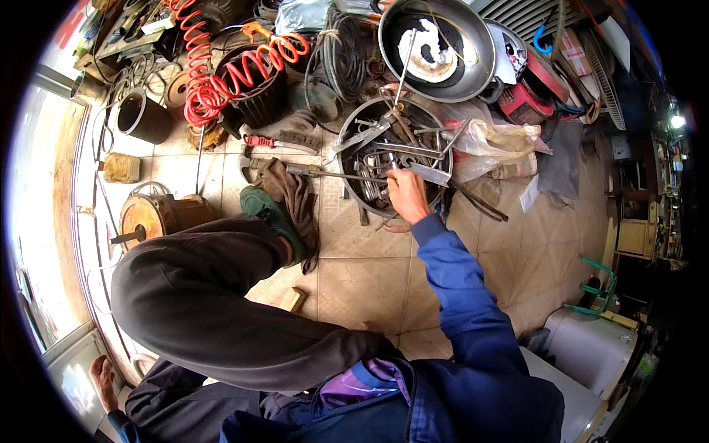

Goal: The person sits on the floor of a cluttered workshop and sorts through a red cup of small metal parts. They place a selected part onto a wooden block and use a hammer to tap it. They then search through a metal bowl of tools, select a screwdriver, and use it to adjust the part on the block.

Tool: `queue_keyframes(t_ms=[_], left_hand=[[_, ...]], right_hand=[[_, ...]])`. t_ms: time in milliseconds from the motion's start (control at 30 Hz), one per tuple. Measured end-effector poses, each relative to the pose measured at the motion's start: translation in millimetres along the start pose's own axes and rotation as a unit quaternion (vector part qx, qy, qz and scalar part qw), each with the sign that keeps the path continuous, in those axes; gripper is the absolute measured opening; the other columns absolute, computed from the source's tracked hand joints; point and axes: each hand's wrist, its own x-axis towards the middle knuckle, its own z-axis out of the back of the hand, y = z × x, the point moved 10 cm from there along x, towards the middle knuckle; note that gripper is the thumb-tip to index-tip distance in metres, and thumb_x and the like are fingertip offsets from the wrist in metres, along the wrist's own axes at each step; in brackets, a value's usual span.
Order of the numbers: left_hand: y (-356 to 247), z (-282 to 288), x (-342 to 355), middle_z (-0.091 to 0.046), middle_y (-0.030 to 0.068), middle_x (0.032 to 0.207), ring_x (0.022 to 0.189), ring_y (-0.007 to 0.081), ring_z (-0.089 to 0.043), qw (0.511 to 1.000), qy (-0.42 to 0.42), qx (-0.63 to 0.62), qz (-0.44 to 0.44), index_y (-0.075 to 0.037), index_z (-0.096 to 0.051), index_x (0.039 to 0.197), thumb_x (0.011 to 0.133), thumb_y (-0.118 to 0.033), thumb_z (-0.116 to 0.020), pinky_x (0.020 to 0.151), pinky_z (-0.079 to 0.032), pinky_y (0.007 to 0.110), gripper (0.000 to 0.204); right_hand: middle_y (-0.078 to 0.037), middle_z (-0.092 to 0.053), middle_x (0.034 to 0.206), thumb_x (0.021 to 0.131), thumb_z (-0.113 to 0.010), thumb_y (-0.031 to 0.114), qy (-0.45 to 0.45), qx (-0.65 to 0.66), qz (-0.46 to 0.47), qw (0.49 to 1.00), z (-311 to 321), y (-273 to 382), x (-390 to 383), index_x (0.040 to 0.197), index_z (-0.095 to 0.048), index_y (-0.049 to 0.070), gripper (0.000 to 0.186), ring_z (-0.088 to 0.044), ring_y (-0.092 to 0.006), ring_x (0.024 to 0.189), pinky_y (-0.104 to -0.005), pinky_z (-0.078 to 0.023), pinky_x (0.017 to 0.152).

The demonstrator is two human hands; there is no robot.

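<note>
Tiled floor (369,280) of a crowded workshop fills the view, with a red coiled hose (221,74), a big metal bowl (473,74) and a rusty motor (155,218) lying around the person.

A round bucket (353,193) full of wrenches and other metal tools stands on the floor in front of the person, just past the green shoe (269,214). The right hand (406,193) reaches into this bucket, at its near right side. Its fingers curl together around something thin and metal, maybe a wrench (425,173), but I cannot tell exactly which tool they grip, because many lie crossed there.

To do this well, I think the hand should pull one tool straight up and slowly, so the long ones on top do not slide or fall out, and the fingers stay away from sharp ends.

The right arm in the blue sleeve (465,295) is stretched forward and bent a little at the elbow. The left hand (103,380) rests low at the left edge, near the window frame, fingers loosely spread, holding nothing.
</note>
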Motion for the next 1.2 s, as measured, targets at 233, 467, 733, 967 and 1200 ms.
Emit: queue_keyframes(t_ms=[233, 467, 733, 967, 1200], left_hand=[[5.0, 0.7, -3.0, -0.061, -0.0015, 0.093, 0.070, 0.0065, -0.046, 0.999, -0.028, -0.007, -0.019, -0.002, -0.064, 0.119, 0.096, -0.029, -0.067, 0.060, -0.037, 0.024, 0.035], [8.1, -4.9, -6.5, -0.063, -0.0007, 0.092, 0.078, 0.0079, -0.055, 1.000, -0.002, 0.008, -0.006, -0.005, -0.065, 0.116, 0.096, -0.037, -0.067, 0.061, -0.038, 0.024, 0.038], [6.7, -8.2, -8.4, -0.066, -0.0007, 0.111, 0.090, 0.0085, -0.057, 0.999, 0.021, -0.009, 0.031, -0.008, -0.065, 0.121, 0.097, -0.032, -0.066, 0.074, -0.044, 0.026, 0.034], [-0.9, -9.8, -6.5, -0.064, 0.0013, 0.120, 0.098, 0.0116, -0.059, 0.998, 0.045, 0.019, 0.039, -0.007, -0.060, 0.129, 0.095, -0.037, -0.068, 0.079, -0.046, 0.028, 0.047], [2.8, -7.0, -8.6, -0.063, 0.0019, 0.122, 0.101, 0.0117, -0.059, 0.999, 0.025, -0.023, 0.013, -0.007, -0.059, 0.129, 0.096, -0.036, -0.067, 0.081, -0.045, 0.028, 0.044]], right_hand=[[-0.025, -0.071, 0.096, 0.083, -0.061, 0.019, 0.183, -0.197, -0.079, 0.960, -67.0, -43.7, 38.6, 0.099, -0.075, 0.005, 0.025, -0.069, -0.0437, 0.093, -0.0491, -0.055, 0.083], [-0.013, -0.071, 0.110, 0.096, -0.055, 0.004, 0.166, 0.229, -0.222, 0.933, -49.5, -84.4, 14.8, 0.120, -0.068, -0.003, 0.028, -0.071, -0.0192, 0.080, -0.0309, -0.057, 0.067], [-0.018, -0.070, 0.104, 0.079, -0.072, 0.005, 0.078, -0.001, -0.092, 0.993, 8.4, -48.8, -31.9, 0.113, -0.069, -0.001, 0.035, -0.071, -0.0333, 0.092, -0.0399, -0.057, 0.083], [-0.022, -0.056, 0.117, 0.077, -0.077, 0.017, 0.004, -0.257, -0.019, 0.966, -13.9, -37.6, -38.8, 0.122, -0.055, 0.000, 0.052, -0.064, -0.0405, 0.103, -0.0486, -0.056, 0.082], [-0.022, -0.068, 0.090, 0.081, -0.078, 0.025, 0.007, -0.213, 0.012, 0.977, 11.2, -51.4, -7.7, 0.091, -0.063, 0.002, 0.030, -0.067, -0.0449, 0.080, -0.0539, -0.053, 0.069]])
